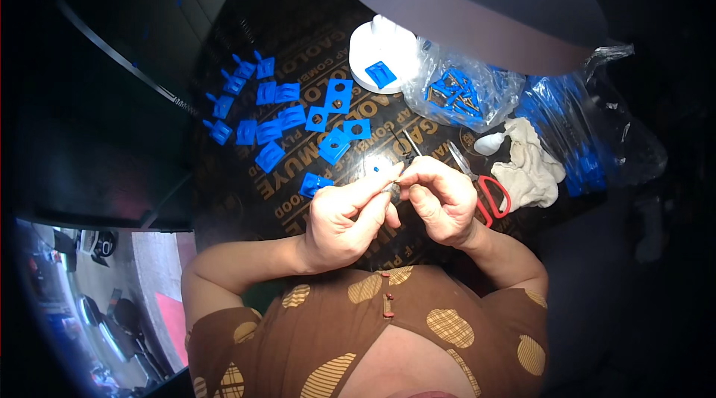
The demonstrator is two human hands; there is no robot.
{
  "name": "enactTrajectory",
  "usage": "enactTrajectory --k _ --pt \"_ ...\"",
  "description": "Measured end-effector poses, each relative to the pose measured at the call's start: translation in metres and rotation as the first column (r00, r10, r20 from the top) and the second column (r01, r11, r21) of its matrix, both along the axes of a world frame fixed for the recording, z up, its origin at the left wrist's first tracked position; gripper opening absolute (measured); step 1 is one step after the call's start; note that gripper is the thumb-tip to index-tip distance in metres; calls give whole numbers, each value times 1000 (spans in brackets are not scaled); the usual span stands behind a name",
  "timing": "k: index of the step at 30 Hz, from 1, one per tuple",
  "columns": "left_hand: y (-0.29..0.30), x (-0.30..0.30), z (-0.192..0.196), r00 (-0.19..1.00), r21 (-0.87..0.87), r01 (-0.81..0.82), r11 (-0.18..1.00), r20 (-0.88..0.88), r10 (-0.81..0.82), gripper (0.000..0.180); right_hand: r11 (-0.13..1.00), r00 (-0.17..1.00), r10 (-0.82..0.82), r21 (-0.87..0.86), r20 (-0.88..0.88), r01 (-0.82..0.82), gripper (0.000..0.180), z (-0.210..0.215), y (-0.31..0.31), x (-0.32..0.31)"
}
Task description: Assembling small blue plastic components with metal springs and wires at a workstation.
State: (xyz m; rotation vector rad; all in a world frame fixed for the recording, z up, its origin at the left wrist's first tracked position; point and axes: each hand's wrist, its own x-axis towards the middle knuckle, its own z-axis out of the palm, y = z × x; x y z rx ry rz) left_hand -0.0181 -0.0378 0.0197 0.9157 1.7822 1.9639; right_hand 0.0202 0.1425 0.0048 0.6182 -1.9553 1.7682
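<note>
My left hand [344, 220] and my right hand [443, 200] meet over the near part of the dark table. Both are closed in a pinch, fingertips together around a small greyish piece [389, 187] too covered to name. Just beyond my left fingertips is a tiny blue bit [376, 169]. Beside my left knuckles lies a blue plastic part [315, 185]. Flat blue plates with round holes [334, 146] lie a little farther off. Past my right fingertips lies a thin dark rod-like tool [412, 143]. Red-handled scissors [494, 200] are right beside my right hand, partly hidden by it.
Several blue clip-like parts [269, 130] spread over the printed table [294, 48] at left. A white lamp base [373, 48] carries one blue piece [380, 74]. Clear bags [485, 100] of blue parts, a white squeeze bottle [488, 144] and a cloth [528, 167] lie right. A lampshade [477, 3] overhangs.
</note>
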Motion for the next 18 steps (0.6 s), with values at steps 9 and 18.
enactTrajectory --k 9,18 --pt "5 -6 -7 789 -63 -125 990 -611 61 45 999 982 -52 -2 182 53 14 -10 -2 6" --pt "1 -3 7 926 67 193 979 317 -205 42 984 971 -177 63 160 169 8 -4 -3 3"
